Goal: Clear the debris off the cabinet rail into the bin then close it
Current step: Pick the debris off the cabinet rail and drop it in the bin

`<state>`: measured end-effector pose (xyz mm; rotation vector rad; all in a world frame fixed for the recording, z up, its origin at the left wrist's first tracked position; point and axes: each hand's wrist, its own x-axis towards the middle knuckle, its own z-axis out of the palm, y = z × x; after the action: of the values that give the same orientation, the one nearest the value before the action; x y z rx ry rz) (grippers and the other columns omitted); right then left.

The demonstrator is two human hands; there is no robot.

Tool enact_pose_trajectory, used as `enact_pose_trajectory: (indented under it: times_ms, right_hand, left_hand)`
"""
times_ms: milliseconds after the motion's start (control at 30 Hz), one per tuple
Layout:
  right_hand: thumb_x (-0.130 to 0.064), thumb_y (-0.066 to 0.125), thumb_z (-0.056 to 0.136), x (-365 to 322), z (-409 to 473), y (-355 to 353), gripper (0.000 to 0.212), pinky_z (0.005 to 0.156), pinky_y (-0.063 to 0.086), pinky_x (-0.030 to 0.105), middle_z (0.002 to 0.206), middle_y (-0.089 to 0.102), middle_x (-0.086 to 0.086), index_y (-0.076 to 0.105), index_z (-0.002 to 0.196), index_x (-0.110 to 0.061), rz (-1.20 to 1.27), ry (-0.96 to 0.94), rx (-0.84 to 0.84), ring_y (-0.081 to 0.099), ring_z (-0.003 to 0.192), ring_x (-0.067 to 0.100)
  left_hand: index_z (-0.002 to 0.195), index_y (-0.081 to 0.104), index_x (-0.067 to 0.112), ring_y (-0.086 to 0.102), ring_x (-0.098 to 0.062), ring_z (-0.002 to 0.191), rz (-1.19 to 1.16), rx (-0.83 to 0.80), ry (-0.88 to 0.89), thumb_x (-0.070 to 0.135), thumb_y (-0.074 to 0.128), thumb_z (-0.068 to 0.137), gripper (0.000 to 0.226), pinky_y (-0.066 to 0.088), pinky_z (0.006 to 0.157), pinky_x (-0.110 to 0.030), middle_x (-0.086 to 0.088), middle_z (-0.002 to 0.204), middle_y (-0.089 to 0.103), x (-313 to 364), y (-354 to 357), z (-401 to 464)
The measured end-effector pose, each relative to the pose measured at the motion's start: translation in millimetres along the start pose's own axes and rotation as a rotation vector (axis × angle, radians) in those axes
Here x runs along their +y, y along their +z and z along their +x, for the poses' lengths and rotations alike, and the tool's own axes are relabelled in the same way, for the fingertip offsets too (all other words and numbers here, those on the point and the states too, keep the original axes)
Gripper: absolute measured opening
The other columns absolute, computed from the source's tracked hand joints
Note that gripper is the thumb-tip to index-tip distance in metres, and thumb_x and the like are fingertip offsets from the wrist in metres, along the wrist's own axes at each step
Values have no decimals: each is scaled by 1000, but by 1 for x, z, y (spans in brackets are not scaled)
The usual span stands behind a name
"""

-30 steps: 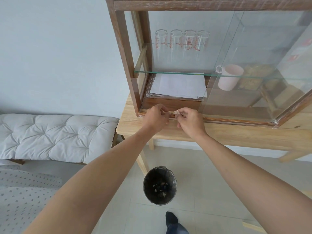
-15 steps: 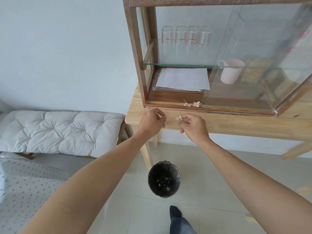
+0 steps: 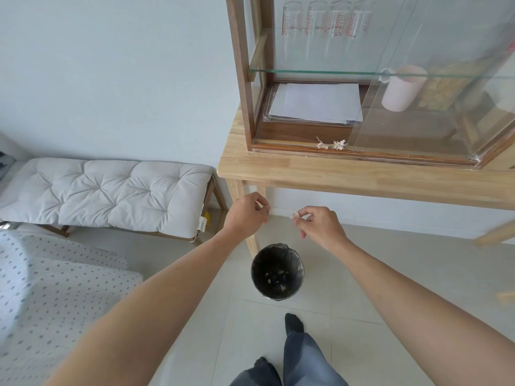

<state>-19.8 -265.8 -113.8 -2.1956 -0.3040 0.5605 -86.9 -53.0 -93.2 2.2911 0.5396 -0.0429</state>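
Both hands hang in the air below the front edge of the desk (image 3: pixel 362 179). The right hand (image 3: pixel 320 228) has thumb and forefinger pinched together on a small pale scrap of debris (image 3: pixel 294 215), the other fingers curled loosely. The left hand (image 3: pixel 246 215) is curled nearly closed with its fingertips drawn together; a pale speck shows at its fingertips, but whether it grips anything cannot be told.

Up and away from the hands, the wooden cabinet (image 3: pixel 241 79) stands on the desk, its glass door (image 3: pixel 418 93) slid across to the right so the left part is open. To the left of the left hand sits a white tufted cushion (image 3: pixel 106 193) on a low bench, and nearer the person a dotted cloth (image 3: pixel 50 291). Directly under the gap between the two hands, on the tiled floor, stands the round black bin (image 3: pixel 277 271), lined with a dark bag, with bits of scrap at its bottom. Inside the cabinet lie a stack of white papers (image 3: pixel 317 103) and, behind the glass, a pink mug (image 3: pixel 401 89). Above the right hand, on the cabinet rail (image 3: pixel 284 146), two small pale shreds (image 3: pixel 331 144) lie side by side, just left of the door's edge.
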Motion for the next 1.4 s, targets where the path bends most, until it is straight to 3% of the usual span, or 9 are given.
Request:
enact_pose_trajectory:
  times_ms: [333,467,567,900,1100,1233,1400]
  right_hand:
    - [-42,72,99,33,16,27,17,59,46,28,55,75,-13,78,91,-29,-128,64,-100,61,50,5]
    - [-44,72,99,41,24,35,17,73,60,35,58,76,-11,80,97,-28,-140,80,-125,68,59,7]
    - [-43,73,96,45,27,39,21,84,62,37,59,77,-12,79,108,-27,-133,97,-122,74,70,8]
    - [-40,72,96,39,22,24,22,65,49,29,58,76,-15,79,112,-26,-113,108,-46,66,57,2]
    - [-41,73,97,22,9,9,21,64,48,29,60,77,-11,79,113,-27,-86,69,29,61,51,6]
    - [-44,73,98,5,-5,-8,26,67,51,31,61,78,-8,78,117,-27,-61,40,95,62,54,8]
    - [-44,72,99,-15,-17,-35,29,74,57,36,66,80,-2,78,120,-25,-41,6,172,65,62,10]
  left_hand:
    - [100,68,26,72,-9,73,11,-62,-110,26,67,105,5,48,59,-25,9,72,77,-33,27,2]
    - [105,69,25,72,-7,74,6,-87,-143,25,67,106,2,54,66,-24,7,77,77,-39,37,7]
    - [117,71,21,71,-8,75,3,-100,-165,26,67,106,13,51,65,-22,3,84,79,-43,41,10]
    - [127,71,18,66,-6,64,14,-86,-148,24,63,106,23,46,54,-22,7,75,78,-36,30,13]
    - [127,71,18,59,1,51,-3,-50,-62,21,62,105,24,43,52,-19,9,73,77,-19,14,5]
    - [130,69,18,62,-8,58,-6,-19,-8,23,62,106,26,48,57,-25,6,75,78,-4,-3,0]
    - [131,70,17,61,-8,58,3,15,70,25,63,105,27,48,59,-28,7,74,79,17,-21,-1]
